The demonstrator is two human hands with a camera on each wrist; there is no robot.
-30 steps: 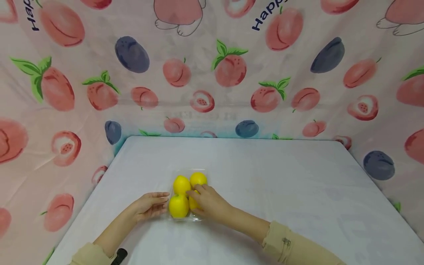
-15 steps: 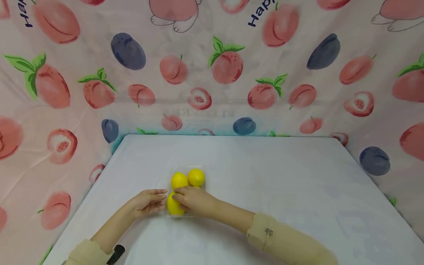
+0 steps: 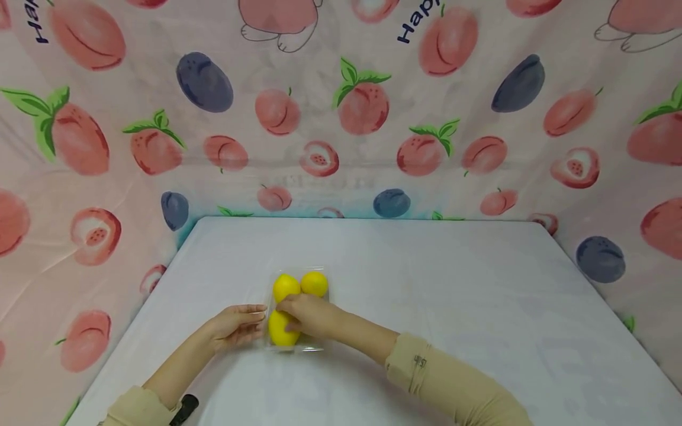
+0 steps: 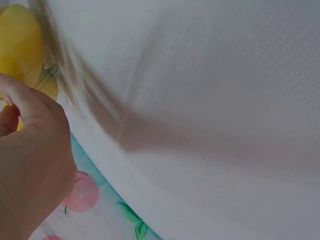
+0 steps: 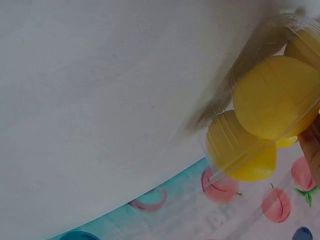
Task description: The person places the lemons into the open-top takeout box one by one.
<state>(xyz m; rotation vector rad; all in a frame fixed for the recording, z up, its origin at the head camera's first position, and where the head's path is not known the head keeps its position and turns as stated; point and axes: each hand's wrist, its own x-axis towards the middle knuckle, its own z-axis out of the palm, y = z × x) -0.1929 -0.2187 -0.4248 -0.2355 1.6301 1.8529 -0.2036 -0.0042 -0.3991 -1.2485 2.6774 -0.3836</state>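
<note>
A clear plastic container (image 3: 311, 349) with several yellow fruits stands on the white table. A lemon-like fruit (image 3: 286, 286) and a rounder yellow fruit (image 3: 315, 284) lie in its far half. My right hand (image 3: 313, 315) reaches in from the right and grips the front-left yellow fruit (image 3: 282, 331), thumb on its near side. That hand covers the front-right part of the container. My left hand (image 3: 232, 326) is at the container's left wall, fingers fairly straight, tips at the plastic. In the right wrist view, yellow fruit (image 5: 277, 97) shows through the clear wall.
The white tabletop (image 3: 453, 307) spreads around the container. A fruit-print cloth (image 3: 351, 165) hangs behind and beside it. A black strap-like object (image 3: 184, 409) shows at the left sleeve.
My right hand has moved left, from the front-right fruit to the front-left one. My left hand stays at the container's side. The whole head view has shifted slightly.
</note>
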